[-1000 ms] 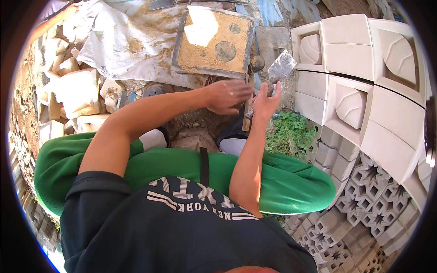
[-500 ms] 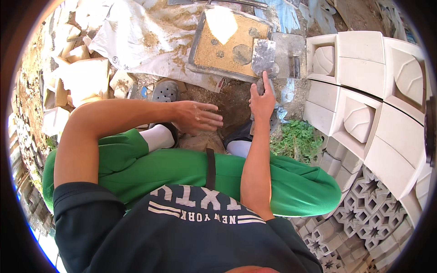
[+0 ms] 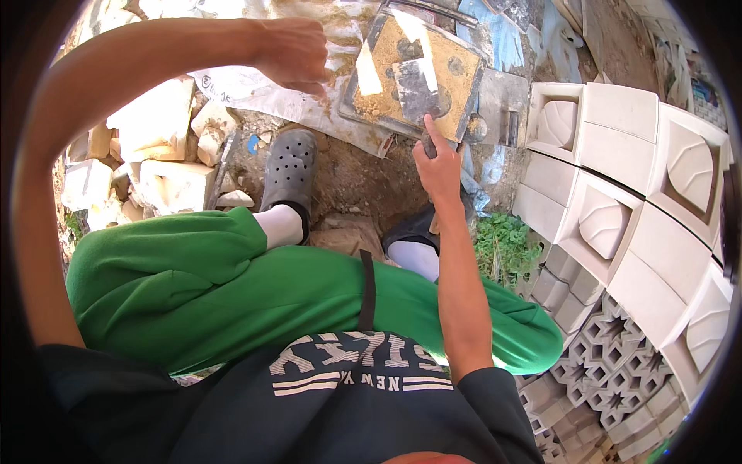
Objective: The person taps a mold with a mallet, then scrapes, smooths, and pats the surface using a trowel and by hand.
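My right hand (image 3: 439,170) is closed round the handle of a trowel (image 3: 417,87), its index finger stretched along it toward the blade. The flat grey blade lies over a square mould (image 3: 470,108) with a dark frame, filled with yellowish sandy material (image 3: 444,46) that shows several round dark patches. My left hand (image 3: 292,56) hangs to the left of the mould, above a soiled white plastic sheet (image 3: 259,97). Its fingers are curled under, and whatever might be in them is hidden.
Pale moulded blocks (image 3: 607,224) are stacked along the right, with star-patterned openwork blocks (image 3: 610,348) below them. Broken stone pieces (image 3: 158,116) lie at the left. A grey clog (image 3: 290,170) stands on the dirt near the mould. A green plant (image 3: 506,243) grows by the blocks.
My left hand has swung up and away to the far left, its spread fingers now curled. My right hand has shifted the trowel left from the mould's right edge over the sandy surface.
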Demonstrator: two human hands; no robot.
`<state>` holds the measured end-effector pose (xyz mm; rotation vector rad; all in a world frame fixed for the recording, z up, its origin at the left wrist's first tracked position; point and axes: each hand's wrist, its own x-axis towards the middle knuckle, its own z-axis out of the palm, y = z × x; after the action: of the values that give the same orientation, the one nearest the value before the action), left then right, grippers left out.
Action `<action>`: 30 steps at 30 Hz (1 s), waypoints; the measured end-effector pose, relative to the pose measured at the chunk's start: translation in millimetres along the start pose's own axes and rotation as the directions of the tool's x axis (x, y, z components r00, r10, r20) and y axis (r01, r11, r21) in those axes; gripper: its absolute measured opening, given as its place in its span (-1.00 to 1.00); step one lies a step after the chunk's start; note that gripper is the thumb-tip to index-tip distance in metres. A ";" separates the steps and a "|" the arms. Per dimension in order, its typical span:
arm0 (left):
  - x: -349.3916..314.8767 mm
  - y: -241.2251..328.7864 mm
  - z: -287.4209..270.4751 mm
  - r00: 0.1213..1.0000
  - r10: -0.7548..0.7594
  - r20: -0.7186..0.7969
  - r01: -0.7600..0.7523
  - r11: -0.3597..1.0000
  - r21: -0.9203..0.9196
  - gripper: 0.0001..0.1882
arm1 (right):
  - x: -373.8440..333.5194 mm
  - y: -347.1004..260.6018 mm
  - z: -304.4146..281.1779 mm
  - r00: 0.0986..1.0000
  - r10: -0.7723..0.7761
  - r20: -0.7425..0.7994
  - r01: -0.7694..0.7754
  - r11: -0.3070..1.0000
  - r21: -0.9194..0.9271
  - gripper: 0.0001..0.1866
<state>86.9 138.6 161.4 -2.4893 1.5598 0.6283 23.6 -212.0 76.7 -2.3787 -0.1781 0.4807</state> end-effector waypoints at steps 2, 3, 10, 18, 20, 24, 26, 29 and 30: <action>-6.8 -7.5 6.9 0.993 -0.017 -0.117 0.019 1.000 0.018 -0.54 | 0.9 1.8 2.0 0.997 0.066 0.046 -0.064 0.997 -0.053 -0.43; -8.3 -10.3 8.8 0.973 -0.034 -0.229 0.042 0.999 0.031 -0.55 | 0.9 9.0 6.9 0.991 -0.117 0.060 0.118 0.993 -0.009 -0.43; 1.9 -11.3 44.8 0.982 -0.091 -0.165 0.083 0.995 -0.056 -0.64 | 8.7 -4.9 2.2 0.987 -0.008 0.163 0.014 0.999 -0.038 -0.40; 3.0 -8.0 70.9 0.954 -0.089 -0.287 0.093 0.996 0.000 -0.72 | 17.2 -19.3 -20.5 0.949 -0.002 0.315 0.035 0.994 -0.100 -0.37; 1.3 -7.4 71.0 0.960 -0.104 -0.261 0.101 0.995 -0.025 -0.73 | 19.1 -10.5 -17.0 0.938 0.142 0.316 -0.108 0.987 -0.122 -0.36; 2.5 -9.6 66.6 0.975 -0.164 -0.151 0.158 0.986 -0.049 -0.76 | 25.0 29.2 -1.0 0.827 -0.523 0.205 0.527 0.849 0.039 -0.39; -1.0 -10.4 67.4 0.976 -0.175 -0.133 0.169 0.984 -0.053 -0.76 | 30.5 26.0 -0.2 0.797 -0.593 0.114 0.590 0.805 0.064 -0.40; -8.1 -2.3 64.0 0.975 -0.207 -0.081 0.204 0.978 -0.046 -0.77 | 36.5 0.1 -7.5 0.959 0.035 0.280 -0.048 0.998 0.040 -0.42; -9.0 -1.5 63.4 0.975 -0.209 -0.080 0.205 0.977 -0.052 -0.76 | 42.1 -2.7 -5.1 0.978 0.045 0.203 -0.052 0.998 0.034 -0.42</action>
<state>67.5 167.6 107.7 -2.6968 1.2998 0.5372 64.4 -202.5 69.7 -2.2982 -0.2004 0.7430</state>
